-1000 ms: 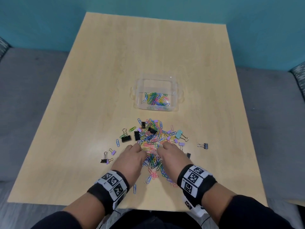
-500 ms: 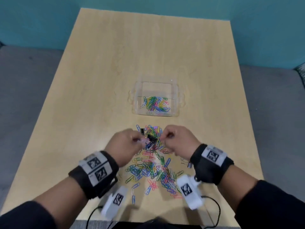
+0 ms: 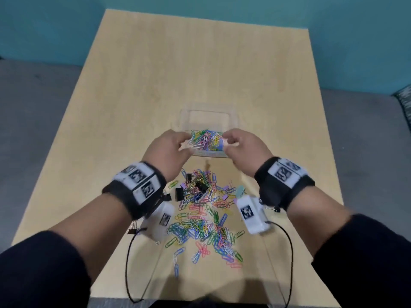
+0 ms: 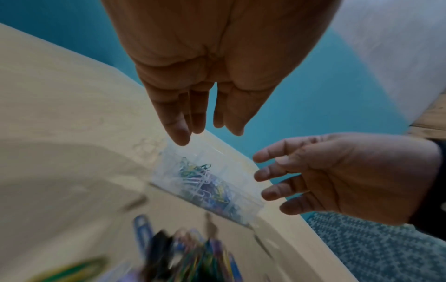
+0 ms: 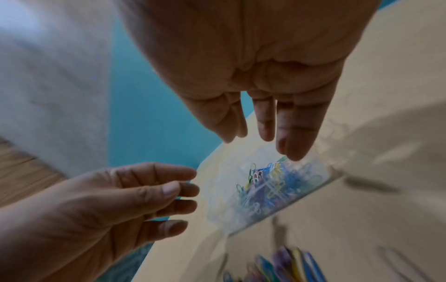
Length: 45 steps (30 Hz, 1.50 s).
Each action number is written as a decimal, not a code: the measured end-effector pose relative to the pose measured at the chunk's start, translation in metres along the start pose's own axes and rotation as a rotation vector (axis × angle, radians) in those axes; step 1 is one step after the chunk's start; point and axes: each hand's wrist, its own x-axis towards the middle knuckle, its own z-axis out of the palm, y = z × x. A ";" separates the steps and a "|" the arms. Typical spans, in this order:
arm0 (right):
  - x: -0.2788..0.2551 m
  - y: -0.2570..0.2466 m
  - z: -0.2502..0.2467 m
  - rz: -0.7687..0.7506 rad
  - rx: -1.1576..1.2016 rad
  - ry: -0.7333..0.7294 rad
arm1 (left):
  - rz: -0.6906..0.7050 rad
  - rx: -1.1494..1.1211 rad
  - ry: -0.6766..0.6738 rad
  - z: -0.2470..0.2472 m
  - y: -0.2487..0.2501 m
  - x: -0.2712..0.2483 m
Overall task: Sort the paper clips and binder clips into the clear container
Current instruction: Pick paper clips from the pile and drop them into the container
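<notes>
The clear container (image 3: 209,112) stands mid-table with coloured paper clips (image 3: 205,141) heaped in its near half. Both hands hover just above it, palms facing each other. My left hand (image 3: 175,144) is on its left, my right hand (image 3: 235,143) on its right. In the wrist views the left hand (image 4: 200,114) and right hand (image 5: 265,118) have straight, spread fingers holding nothing, with the container (image 4: 169,162) (image 5: 217,190) below. A loose pile of paper clips (image 3: 200,223) lies nearer me, with black binder clips (image 3: 201,186) at its far end.
A teal binder clip (image 3: 240,190) and small purple ones lie at the pile's right. Stray black binder clips lie at the right (image 3: 277,209) and left (image 3: 132,230). The wooden table (image 3: 200,63) ends at a teal wall behind, with grey floor on both sides.
Both hands rose from the pile with a bunch of paper clips, moved forward over the container and spread their fingers. The heap in the container looks bigger.
</notes>
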 end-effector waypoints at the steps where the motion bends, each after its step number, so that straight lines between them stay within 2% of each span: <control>1: -0.017 0.007 0.000 -0.037 -0.056 -0.017 | 0.009 -0.012 0.000 -0.001 -0.007 -0.018; 4: -0.080 0.031 0.011 -0.154 -0.217 -0.164 | 0.089 -0.027 -0.094 0.002 -0.027 -0.087; 6: -0.120 0.050 0.021 -0.198 -0.358 -0.342 | 0.135 0.014 -0.289 0.010 -0.039 -0.134; 8: -0.152 0.065 0.033 -0.215 -0.516 -0.537 | 0.116 -0.012 -0.539 0.020 -0.047 -0.174; 9: -0.166 0.068 0.038 -0.222 -0.569 -0.594 | 0.098 -0.067 -0.632 0.026 -0.049 -0.190; 11: -0.183 0.077 0.052 -0.270 -0.599 -0.589 | 0.123 -0.157 -0.714 0.042 -0.050 -0.205; 13: -0.189 0.081 0.069 -0.341 -0.590 -0.510 | 0.160 -0.183 -0.657 0.057 -0.052 -0.212; 15: -0.184 0.076 0.084 -0.393 -0.560 -0.428 | 0.159 -0.195 -0.548 0.069 -0.051 -0.210; 18: -0.178 0.061 0.094 -0.440 -0.531 -0.331 | 0.236 -0.155 -0.383 0.071 -0.045 -0.204; 20: -0.179 0.057 0.093 -0.414 -0.514 -0.251 | 0.263 -0.057 -0.211 0.067 -0.047 -0.202; 22: -0.184 0.064 0.090 -0.322 -0.515 -0.151 | 0.194 0.047 -0.103 0.062 -0.054 -0.205; 24: -0.191 0.072 0.088 -0.193 -0.543 -0.159 | 0.102 0.126 -0.121 0.063 -0.061 -0.208; 27: -0.194 0.069 0.095 -0.123 -0.611 -0.246 | 0.133 0.255 -0.160 0.070 -0.060 -0.205; 31: -0.176 0.050 0.115 -0.176 -0.591 -0.180 | 0.224 0.285 -0.117 0.084 -0.045 -0.187; 35: -0.151 0.042 0.128 -0.193 -0.586 -0.119 | 0.232 0.290 -0.038 0.090 -0.033 -0.166; 40: -0.135 0.036 0.124 -0.261 -0.644 -0.141 | 0.235 0.333 -0.016 0.091 -0.030 -0.153; 45: -0.131 0.030 0.111 -0.320 -0.730 -0.221 | 0.222 0.351 -0.058 0.089 -0.031 -0.145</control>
